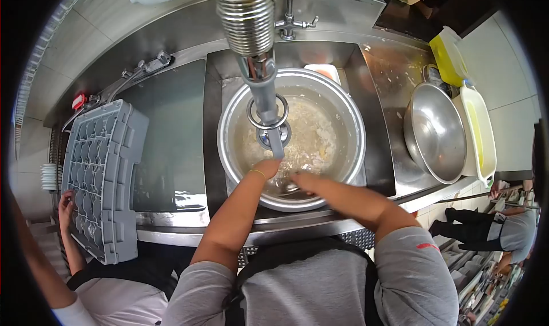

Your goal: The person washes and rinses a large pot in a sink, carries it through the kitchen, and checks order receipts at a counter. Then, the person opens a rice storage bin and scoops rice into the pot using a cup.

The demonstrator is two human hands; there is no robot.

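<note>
A large round metal pot [359, 137] stands in the sink, with cloudy water and pale bits inside. Over it hangs a spray nozzle [266, 91] on a coiled metal hose. My left hand [267, 167] is closed around the lower end of the nozzle's grey lever. Near the pot's front inner wall, my right hand [305, 183] is blurred by motion, close to a shiny metal object [290, 186] at the water; its fingers and any grip are not clear.
Left of the sink, a co-worker's hand [66, 207] touches a grey glass rack [127, 137] beside a water-filled basin [171, 137]. At right stand a steel bowl [437, 134] and a white tub [484, 137]. Another person [512, 229] is at far right.
</note>
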